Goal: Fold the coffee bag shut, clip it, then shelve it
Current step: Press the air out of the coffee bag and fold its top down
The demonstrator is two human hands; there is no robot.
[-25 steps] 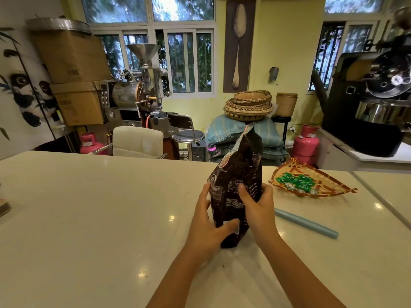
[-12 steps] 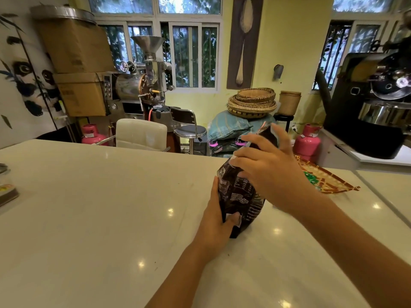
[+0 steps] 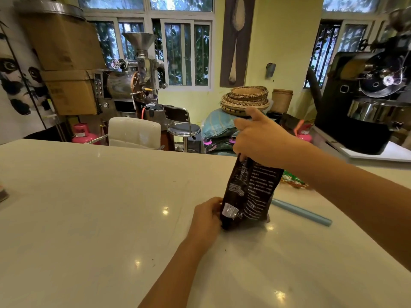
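A dark brown coffee bag (image 3: 251, 192) with white print stands upright on the pale counter (image 3: 100, 207). My left hand (image 3: 208, 216) grips its lower left corner near a white label. My right hand (image 3: 260, 138) is closed over the bag's top, hiding the opening. A long light-blue bag clip (image 3: 302, 212) lies flat on the counter just right of the bag, untouched.
A woven tray with green packets (image 3: 293, 181) lies behind the bag, mostly hidden by my right forearm. A black roaster (image 3: 364, 103) stands at the right. Beyond the counter edge are a white chair (image 3: 134, 132), a metal stool, pink gas cylinders and stacked baskets.
My right hand rose from the bag's side to its top and now closes over it. My left hand slid down to the lower corner. The bag stands straighter.
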